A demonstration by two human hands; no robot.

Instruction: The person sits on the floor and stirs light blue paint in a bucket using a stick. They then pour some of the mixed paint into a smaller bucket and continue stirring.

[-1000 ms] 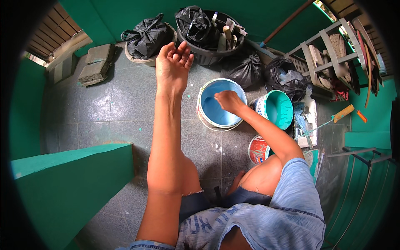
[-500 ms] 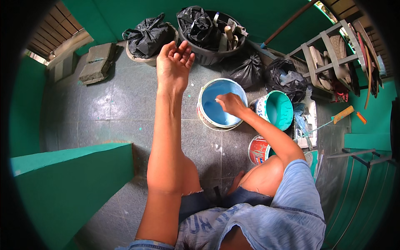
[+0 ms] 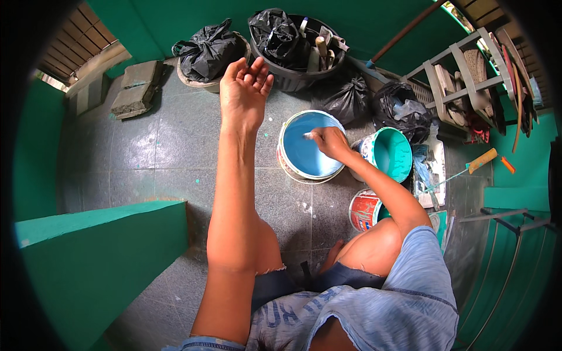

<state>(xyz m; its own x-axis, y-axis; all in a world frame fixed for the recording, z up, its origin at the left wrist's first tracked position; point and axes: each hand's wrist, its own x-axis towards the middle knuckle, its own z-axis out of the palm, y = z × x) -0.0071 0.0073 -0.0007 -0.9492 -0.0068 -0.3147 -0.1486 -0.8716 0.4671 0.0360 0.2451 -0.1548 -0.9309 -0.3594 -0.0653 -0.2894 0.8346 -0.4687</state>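
Observation:
My left hand (image 3: 243,88) is stretched out ahead, palm up, fingers loosely curled and apart, with nothing in it. It is nearest to the pale bin (image 3: 199,85) and the dark grey tub (image 3: 293,81). Over the open bucket (image 3: 284,158) of light blue liquid, my right hand (image 3: 331,143) is closed in a fist. A small whitish end (image 3: 308,136) juts from the fist; the rest of that thing is hidden. Right of the bucket, a pail (image 3: 393,155) coated inside with green paint lies tilted. A smaller red-labelled can (image 3: 364,210) stands beside my right knee.
Black garbage bags (image 3: 345,102) sit in and beside the bins. A shoe rack (image 3: 462,82) stands at the far right, with a paint roller (image 3: 482,161) nearer. Concrete blocks (image 3: 137,88) lie at the far left. A low green wall (image 3: 105,251) juts in from the left.
My right hand has shifted a little to the right and slightly up within the bucket's opening, with the whitish end moving along. My left hand has stayed in place.

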